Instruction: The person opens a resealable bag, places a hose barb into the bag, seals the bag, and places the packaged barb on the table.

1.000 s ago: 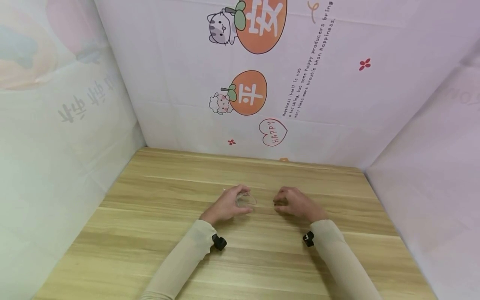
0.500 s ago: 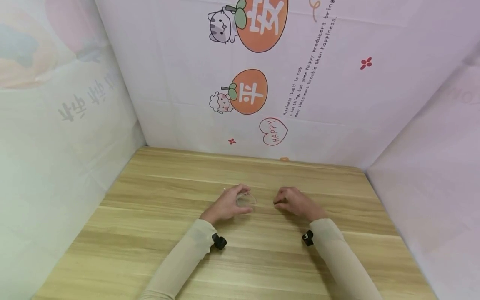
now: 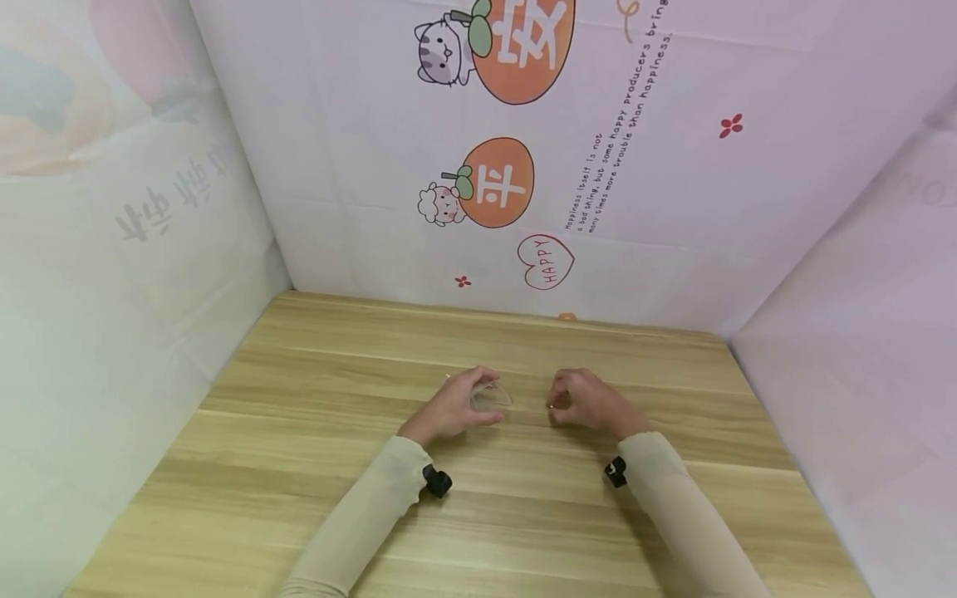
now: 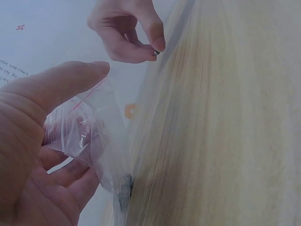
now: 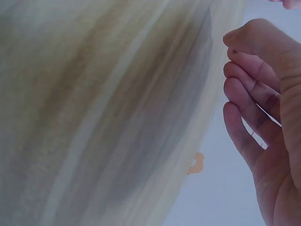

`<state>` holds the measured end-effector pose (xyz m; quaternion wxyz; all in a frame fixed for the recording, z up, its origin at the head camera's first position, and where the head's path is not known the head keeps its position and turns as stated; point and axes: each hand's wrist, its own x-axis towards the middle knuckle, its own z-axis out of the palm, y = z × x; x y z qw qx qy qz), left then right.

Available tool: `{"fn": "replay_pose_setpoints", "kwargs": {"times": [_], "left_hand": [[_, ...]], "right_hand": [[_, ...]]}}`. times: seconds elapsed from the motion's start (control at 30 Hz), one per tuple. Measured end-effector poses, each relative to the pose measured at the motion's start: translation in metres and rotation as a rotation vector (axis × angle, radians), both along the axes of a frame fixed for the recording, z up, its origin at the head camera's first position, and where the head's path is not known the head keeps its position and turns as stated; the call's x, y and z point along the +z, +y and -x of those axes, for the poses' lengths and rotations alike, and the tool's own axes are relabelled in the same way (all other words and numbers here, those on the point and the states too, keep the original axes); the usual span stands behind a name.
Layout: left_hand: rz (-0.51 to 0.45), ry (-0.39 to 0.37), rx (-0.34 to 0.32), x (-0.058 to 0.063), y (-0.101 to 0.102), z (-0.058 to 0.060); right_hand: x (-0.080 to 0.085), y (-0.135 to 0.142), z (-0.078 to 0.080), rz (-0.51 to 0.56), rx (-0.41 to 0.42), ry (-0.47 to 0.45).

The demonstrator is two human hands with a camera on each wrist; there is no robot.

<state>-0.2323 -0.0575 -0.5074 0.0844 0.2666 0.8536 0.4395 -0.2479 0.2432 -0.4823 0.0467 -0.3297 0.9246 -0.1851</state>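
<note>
My left hand (image 3: 449, 409) holds a clear plastic zip bag (image 4: 80, 127) between thumb and curled fingers. A pink line runs near the bag's mouth, and small dark grey pieces (image 4: 124, 192) show in its lower part, too blurred to name. Across a short gap to the right, my right hand (image 3: 594, 404) pinches a tiny shiny dark piece (image 4: 156, 52) between thumb and index finger. Only a dark speck of that tiny piece (image 5: 234, 52) shows in the right wrist view; the fingertips cover the rest. Its kind cannot be made out.
Both hands are over a wooden tabletop (image 3: 493, 515). Behind it rises a white printed cloth wall (image 3: 359, 166); further pale walls stand at the left (image 3: 149, 291) and right (image 3: 860, 332). A black wrist camera (image 3: 437, 482) sits at the left cuff.
My right hand has shifted very slightly, and the tiny piece at its fingertips shows more clearly than half a second ago. The left hand and the bag have stayed in place.
</note>
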Motion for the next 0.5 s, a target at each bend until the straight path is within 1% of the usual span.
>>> {"fn": "replay_pose_setpoints", "kwargs": {"times": [0.3, 0.5], "left_hand": [[-0.006, 0.005, -0.007, 0.001, -0.001, 0.000], [-0.023, 0.000, -0.004, 0.001, -0.001, 0.001]], "right_hand": [[0.015, -0.008, 0.001, 0.004, 0.037, 0.042], [0.023, -0.015, 0.001, 0.011, 0.036, 0.066]]}}
